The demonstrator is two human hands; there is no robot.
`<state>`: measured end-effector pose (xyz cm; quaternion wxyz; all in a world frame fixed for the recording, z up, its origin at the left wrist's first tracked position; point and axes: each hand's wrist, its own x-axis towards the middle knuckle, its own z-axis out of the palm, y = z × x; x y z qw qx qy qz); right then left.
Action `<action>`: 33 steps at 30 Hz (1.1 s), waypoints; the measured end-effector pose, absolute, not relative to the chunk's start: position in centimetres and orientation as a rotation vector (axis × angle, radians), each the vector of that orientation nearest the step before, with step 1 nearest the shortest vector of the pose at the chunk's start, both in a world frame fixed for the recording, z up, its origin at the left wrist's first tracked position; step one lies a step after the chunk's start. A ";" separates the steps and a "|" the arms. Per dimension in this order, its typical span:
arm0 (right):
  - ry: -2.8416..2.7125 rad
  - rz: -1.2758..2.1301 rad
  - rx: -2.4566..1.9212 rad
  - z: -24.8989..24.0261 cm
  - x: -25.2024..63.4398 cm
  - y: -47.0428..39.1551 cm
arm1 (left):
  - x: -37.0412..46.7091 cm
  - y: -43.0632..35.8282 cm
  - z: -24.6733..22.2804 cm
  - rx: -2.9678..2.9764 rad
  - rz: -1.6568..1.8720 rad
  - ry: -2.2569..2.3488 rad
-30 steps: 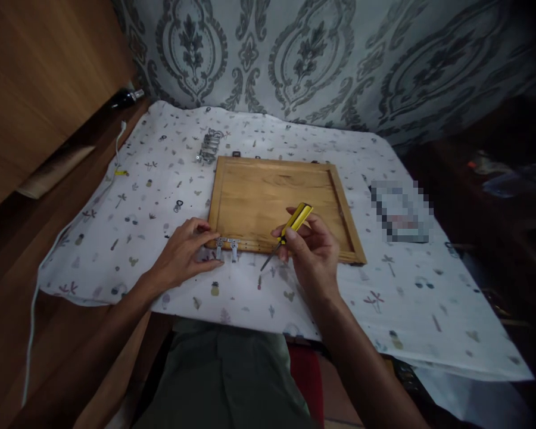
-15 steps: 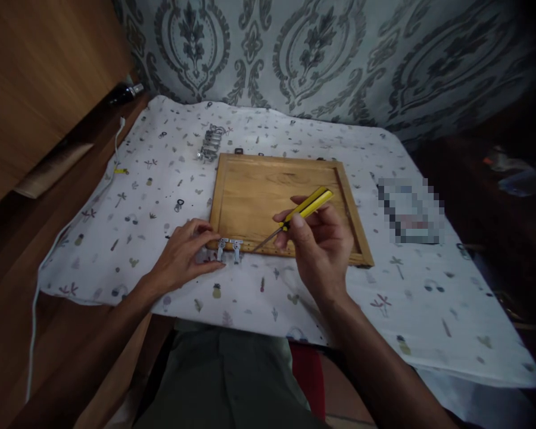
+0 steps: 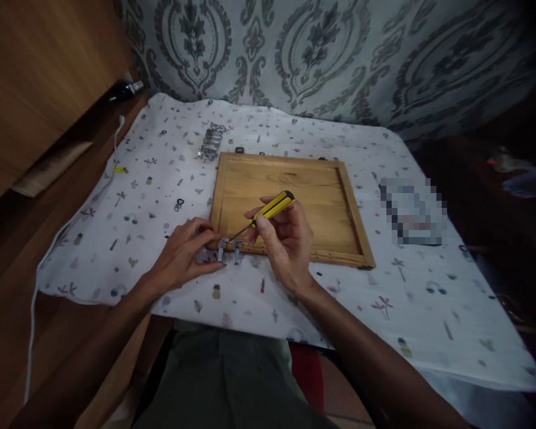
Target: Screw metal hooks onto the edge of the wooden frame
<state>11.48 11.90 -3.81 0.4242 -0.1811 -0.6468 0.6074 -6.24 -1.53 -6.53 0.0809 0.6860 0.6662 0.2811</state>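
Observation:
A framed wooden panel (image 3: 286, 179), like a small cabinet door, lies flat on the patterned cloth. At the near left corner of its front edge sit two metal hinges, a left hinge (image 3: 221, 252) and a right hinge (image 3: 237, 254). My left hand (image 3: 183, 253) is closed around the left hinge, index finger by the panel corner and thumb below at the hinge's near end. In my right hand (image 3: 290, 241) is a yellow and black screwdriver (image 3: 273, 208), slanted down to the left. Its tip is at the left hinge; whether it sits in a screw is too small to tell.
Several more metal hinges (image 3: 212, 142) lie grouped behind the panel's left corner. A pixelated flat object (image 3: 413, 214) rests to the right on the cloth (image 3: 429, 322). A white cable (image 3: 36, 310) runs along the left side, and a patterned curtain (image 3: 254, 53) hangs behind.
My right hand has moved left with the screwdriver, bringing its tip from beside the right hinge to the left hinge. My left hand has stayed in place.

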 end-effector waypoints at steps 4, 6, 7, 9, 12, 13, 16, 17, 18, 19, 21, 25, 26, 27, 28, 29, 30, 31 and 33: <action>-1.634 1.543 -0.468 -4.5 11.2 11.9 | -6.3 -1.5 -6.5 2.043 0.848 1.974; -1.646 1.552 -0.467 -4.9 11.1 12.0 | -6.2 -1.6 -6.6 2.033 0.865 1.974; -1.652 1.554 -0.464 -5.1 11.0 12.1 | -6.2 -1.6 -6.6 2.032 0.876 1.969; -1.659 1.551 -0.459 -5.4 11.0 12.2 | -6.2 -1.6 -6.7 2.036 0.894 1.961; -1.662 1.540 -0.480 -5.6 11.0 12.3 | -6.2 -1.6 -6.8 2.027 0.907 1.963; -1.667 1.537 -0.490 -5.6 11.1 12.3 | -6.2 -1.6 -6.8 2.019 0.907 1.967; -1.681 1.528 -0.506 -5.6 11.1 12.3 | -6.3 -1.6 -6.8 2.014 0.902 1.971; -1.685 1.527 -0.506 -5.7 11.1 12.3 | -6.3 -1.6 -6.8 2.020 0.904 1.966; -1.685 1.526 -0.502 -5.7 11.1 12.3 | -6.3 -1.5 -6.7 2.025 0.905 1.960; -1.681 1.528 -0.495 -5.7 11.1 12.2 | -6.3 -1.5 -6.7 2.029 0.906 1.953; -1.666 1.538 -0.477 -5.7 11.0 12.2 | -6.4 -1.5 -6.6 2.039 0.903 1.946; -1.648 1.552 -0.477 -5.7 11.0 12.1 | -6.4 -1.4 -6.6 2.067 0.899 1.939; -1.649 1.549 -0.484 -5.6 11.0 12.1 | -6.4 -1.4 -6.5 2.070 0.903 1.938; -1.651 1.543 -0.492 -5.6 11.0 12.0 | -6.4 -1.4 -6.5 2.070 0.907 1.937; -1.653 1.533 -0.498 -5.6 11.0 12.0 | -6.4 -1.4 -6.5 2.068 0.907 1.938; -1.655 1.521 -0.504 -5.6 11.1 12.0 | -6.4 -1.4 -6.5 2.064 0.902 1.939; -1.661 1.512 -0.510 -5.6 11.1 12.0 | -6.4 -1.4 -6.5 2.062 0.893 1.939; -1.670 1.506 -0.511 -5.6 11.1 12.0 | -6.4 -1.4 -6.5 2.060 0.882 1.939; -1.694 1.508 -0.506 -5.6 11.0 12.1 | -6.5 -1.4 -6.4 2.062 0.870 1.939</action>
